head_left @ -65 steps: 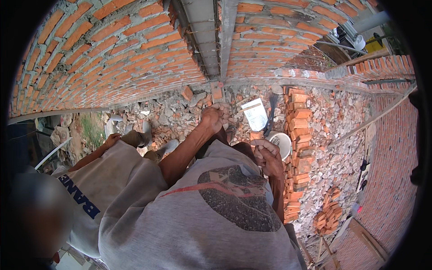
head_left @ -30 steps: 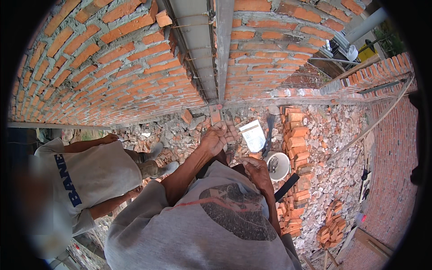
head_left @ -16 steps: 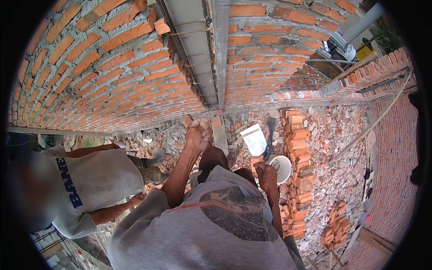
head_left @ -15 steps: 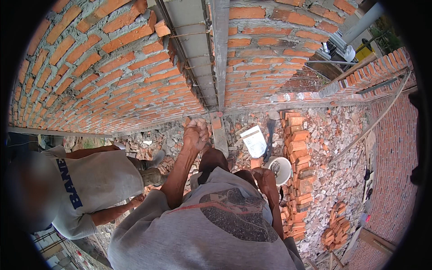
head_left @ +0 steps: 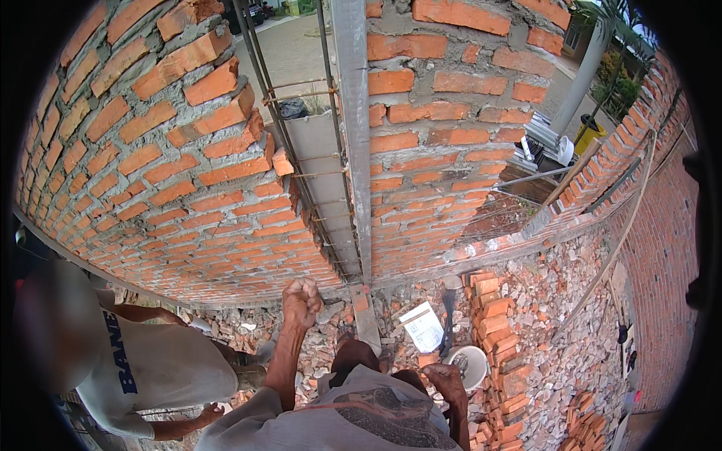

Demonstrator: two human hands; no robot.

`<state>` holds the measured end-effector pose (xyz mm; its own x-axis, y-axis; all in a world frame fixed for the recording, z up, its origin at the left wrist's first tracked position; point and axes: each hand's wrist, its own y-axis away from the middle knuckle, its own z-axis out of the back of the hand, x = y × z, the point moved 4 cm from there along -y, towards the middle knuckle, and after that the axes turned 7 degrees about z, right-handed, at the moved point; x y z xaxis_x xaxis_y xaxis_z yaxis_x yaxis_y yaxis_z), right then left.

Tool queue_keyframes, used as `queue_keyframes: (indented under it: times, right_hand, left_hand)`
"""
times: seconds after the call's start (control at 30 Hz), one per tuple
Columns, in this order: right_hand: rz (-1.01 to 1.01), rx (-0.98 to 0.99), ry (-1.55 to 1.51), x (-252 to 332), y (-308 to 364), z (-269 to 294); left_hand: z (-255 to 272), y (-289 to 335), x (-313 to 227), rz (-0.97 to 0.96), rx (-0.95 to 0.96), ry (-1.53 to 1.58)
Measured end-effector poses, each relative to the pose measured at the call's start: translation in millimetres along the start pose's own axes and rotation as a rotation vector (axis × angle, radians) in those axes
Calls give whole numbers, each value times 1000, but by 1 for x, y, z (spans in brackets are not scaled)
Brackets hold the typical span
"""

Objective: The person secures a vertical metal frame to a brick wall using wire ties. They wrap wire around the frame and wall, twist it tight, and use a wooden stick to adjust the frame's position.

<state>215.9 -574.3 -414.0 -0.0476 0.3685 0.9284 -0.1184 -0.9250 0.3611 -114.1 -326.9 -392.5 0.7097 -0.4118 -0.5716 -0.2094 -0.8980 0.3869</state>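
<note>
At the far left stands one co-worker (head_left: 165, 353), near the foot of the left brick wall (head_left: 173, 180). The stepped edge of this wall seems left open so that the steel bars (head_left: 329, 75) can stand in the gap; the grey post (head_left: 358, 135) probably closes the side of the neighbouring right brick wall (head_left: 429, 135). The left hand (head_left: 302, 301) is raised before the left wall's base, its fingers folded into a fist; I see nothing in it. Further right, a white sack (head_left: 423, 331) lies on rubble. The right hand (head_left: 445, 382) is curled just beside the pale bucket (head_left: 477, 364), but I cannot tell whether it pinches something thin. The brick row (head_left: 496, 316) is just past the bucket, perhaps to be within reach. I count one sack, one bucket, one post and at least three bars; the stacked bricks are too many to count.
</note>
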Motion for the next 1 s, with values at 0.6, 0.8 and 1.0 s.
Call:
queue_keyframes:
  times: [0.6, 0.8, 1.0]
  right_hand:
    - [-55, -913, 178, -128, 74, 105]
    - [-151, -874, 186, -113, 99, 88]
    - [-386, -511, 580, -96, 94, 66]
  left_hand:
    - [-81, 27, -96, -231, 472, -365]
    - [4, 20, -30, -165, 79, -787]
    - [185, 43, 10, 919, -536, -1520]
